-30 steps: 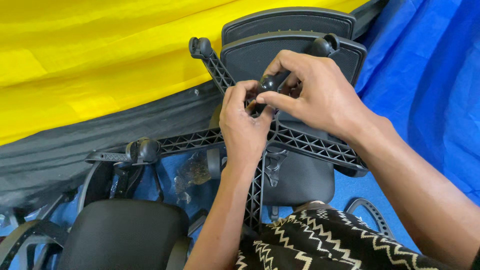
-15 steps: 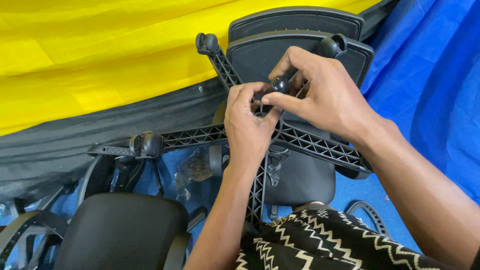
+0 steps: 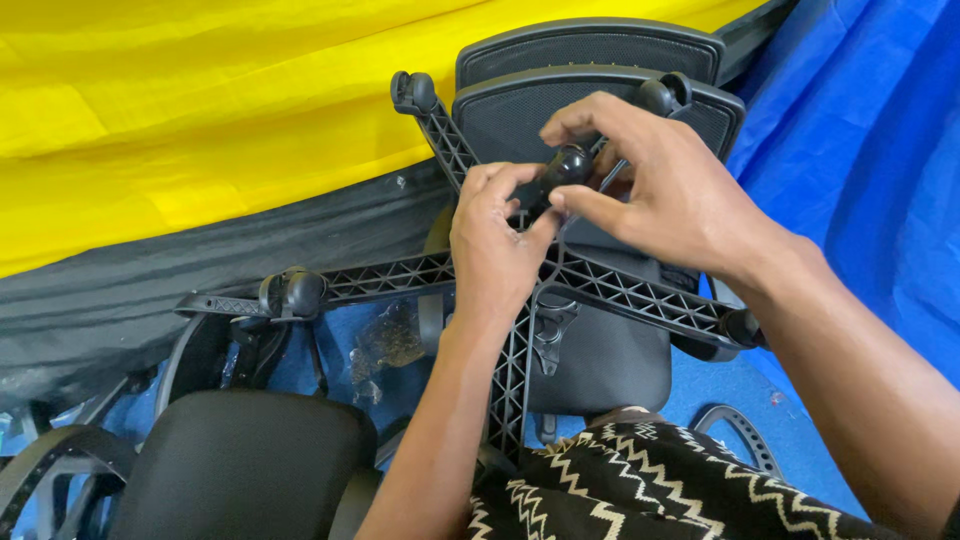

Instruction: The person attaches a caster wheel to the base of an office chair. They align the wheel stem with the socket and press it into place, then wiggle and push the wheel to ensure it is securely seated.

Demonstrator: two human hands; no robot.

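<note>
1. At the bottom edge of the frame, right of centre, a lap in dark cloth with a pale zigzag pattern (image 3: 620,490). To its left, at lower left, a black padded seat cushion (image 3: 240,460) lies among curved black armrest parts.

2. Across the middle of the frame lies a black plastic star base (image 3: 620,290) for an office chair, underside up, its ribbed arms fanning out from the centre hub. It looks stiff and light enough to turn over by hand; the ribbed arms give the surest hold, while the open lattice could pinch fingers.

3. Just above the centre, the left hand (image 3: 495,250) rests on the hub, fingers curled and pinching upward. The right hand (image 3: 665,195), reaching in from the right, is closed with thumb and fingers around a small black caster (image 3: 567,165). The hands are close together, nearly touching. The caster looks hard, smooth and light, best held around its wheel housing.

4. One caster (image 3: 290,293) sits on the arm reaching to the left, another (image 3: 412,92) on the arm pointing to the upper middle.

5. Behind the hands, two black mesh chair backs (image 3: 590,55) are stacked.

6. Farthest back, yellow sheeting (image 3: 200,110) fills the upper left, and blue sheeting (image 3: 860,150) the right.
</note>
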